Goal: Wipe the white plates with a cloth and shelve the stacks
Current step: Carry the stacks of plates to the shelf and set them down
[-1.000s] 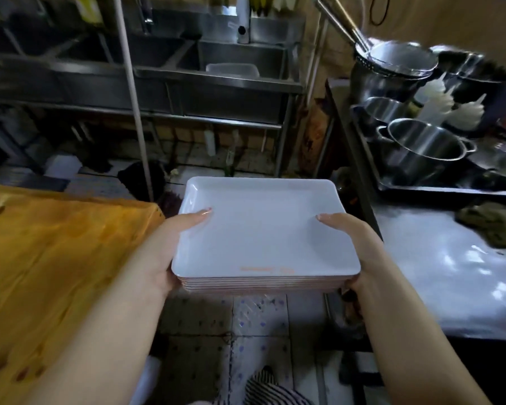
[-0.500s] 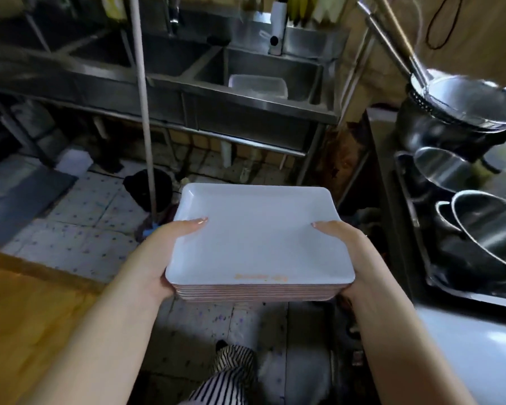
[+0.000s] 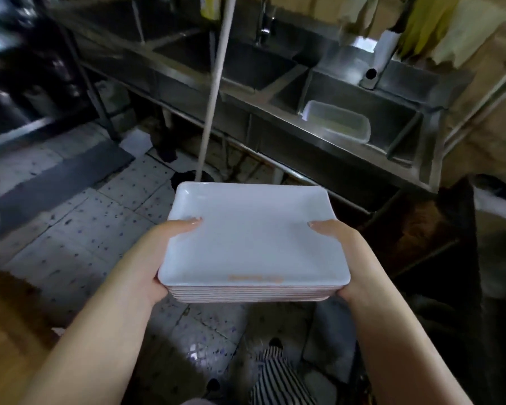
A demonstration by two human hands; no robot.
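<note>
From the camera on my head, I look down at a stack of white plates (image 3: 253,244) that I carry in front of me, up in the air above the tiled floor (image 3: 79,229). My left hand (image 3: 155,258) holds the left side of the stack. My thumb lies flat on the top plate and my other fingers go under the stack, where I cannot see them. My right hand (image 3: 342,252) holds the right side the same way. Both hands are curled round the edges.

The plates are square-cornered and flat, with low rims. There are many of them, so I think the stack is heavy. They look hard and smooth, so they may be slippery, and they may break if I drop them. I think the best hold is just like this, one hand on each short side, fingers under the bottom plate.

There is a small orange mark (image 3: 254,278) near the front edge of the top plate. It may be writing, but it is too blurry to read.

Past the plates is a metal sink (image 3: 275,92) with a clear plastic tub (image 3: 338,124) in it. A white pole (image 3: 214,89) stands in front.
</note>
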